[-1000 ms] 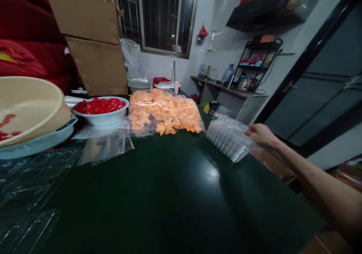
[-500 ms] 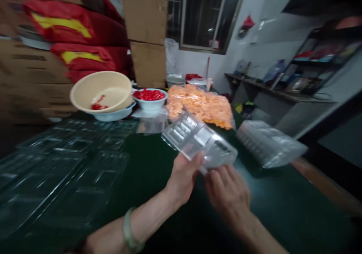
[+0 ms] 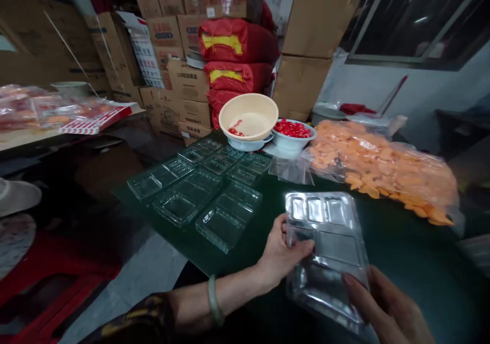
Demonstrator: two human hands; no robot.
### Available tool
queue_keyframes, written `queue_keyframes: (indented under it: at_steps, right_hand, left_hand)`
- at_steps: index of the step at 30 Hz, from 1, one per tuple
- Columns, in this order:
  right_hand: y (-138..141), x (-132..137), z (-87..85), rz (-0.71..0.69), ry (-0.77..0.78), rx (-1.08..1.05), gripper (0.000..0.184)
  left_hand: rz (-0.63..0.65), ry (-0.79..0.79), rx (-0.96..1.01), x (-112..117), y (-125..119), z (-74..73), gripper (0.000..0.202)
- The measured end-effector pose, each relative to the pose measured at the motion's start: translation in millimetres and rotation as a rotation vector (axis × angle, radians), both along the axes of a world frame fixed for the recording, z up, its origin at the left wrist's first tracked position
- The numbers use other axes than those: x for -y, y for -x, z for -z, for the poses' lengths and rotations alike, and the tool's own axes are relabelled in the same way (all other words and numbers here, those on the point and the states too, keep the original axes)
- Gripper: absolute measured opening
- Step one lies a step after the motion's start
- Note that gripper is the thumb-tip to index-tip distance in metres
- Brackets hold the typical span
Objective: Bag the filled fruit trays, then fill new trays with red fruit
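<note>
A clear plastic compartment tray (image 3: 340,247) is held tilted above the dark green table (image 3: 245,237). It may be several nested trays; I cannot tell. My left hand (image 3: 281,252) grips its left edge, thumb on top and fingers beneath. My right hand (image 3: 386,303) holds the lower right edge with the thumb over the rim. To the left, several clear trays (image 3: 225,221) lie in rows on the table. A green bangle (image 3: 215,300) is on my left wrist.
At the back stand a cream basin (image 3: 248,114) with red bits and a pale blue bowl (image 3: 293,142) of red pieces. Plastic bags of orange slices (image 3: 383,160) lie right of them. Small clear bags (image 3: 293,169) sit in front. A red stool (image 3: 57,283) is at lower left.
My view has swung left. The held tray has turned from slanting sideways to lengthwise, and my right hand has moved to its lower right edge. Both hands still hold it.
</note>
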State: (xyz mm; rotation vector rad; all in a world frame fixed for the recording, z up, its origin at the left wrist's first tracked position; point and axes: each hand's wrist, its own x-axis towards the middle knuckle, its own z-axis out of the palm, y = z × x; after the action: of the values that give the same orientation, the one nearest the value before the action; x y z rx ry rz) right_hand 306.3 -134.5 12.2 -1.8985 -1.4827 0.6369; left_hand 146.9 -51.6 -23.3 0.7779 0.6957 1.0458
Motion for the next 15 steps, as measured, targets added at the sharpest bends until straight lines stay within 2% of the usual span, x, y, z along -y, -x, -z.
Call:
queue_keyframes:
  at_steps: [1, 3, 6, 8, 11, 15]
  right_hand:
    - [15.0, -0.7, -2.8, 0.059, -0.026, 0.071, 0.032]
    - [43.6, -3.0, -7.6, 0.134, -0.084, 0.240, 0.023]
    - [75.5, -7.7, -8.3, 0.076, -0.150, 0.425, 0.015]
    - [86.1, -10.8, -6.1, -0.009, -0.192, 0.408, 0.010]
    - [88.1, -14.5, -4.6, -0.174, -0.181, 0.149, 0.015]
    - [79.2, -20.4, -5.1, -0.337, -0.079, -0.465, 0.028]
  left_hand:
    - [-0.016, -0.083, -0.038, 1.2, 3.1, -2.3, 0.091]
    - [0.077, -0.183, -0.041, 2.0, 10.2, -6.4, 0.108]
    - [0.210, -0.145, 0.083, 0.6, 21.5, -8.9, 0.117]
    - [0.244, -0.073, 0.155, -0.5, 28.7, -8.8, 0.117]
    - [0.312, 0.042, 0.225, 0.3, 36.9, -7.6, 0.102]
    - [0.385, 0.145, 0.278, 6.1, 38.3, -2.8, 0.064]
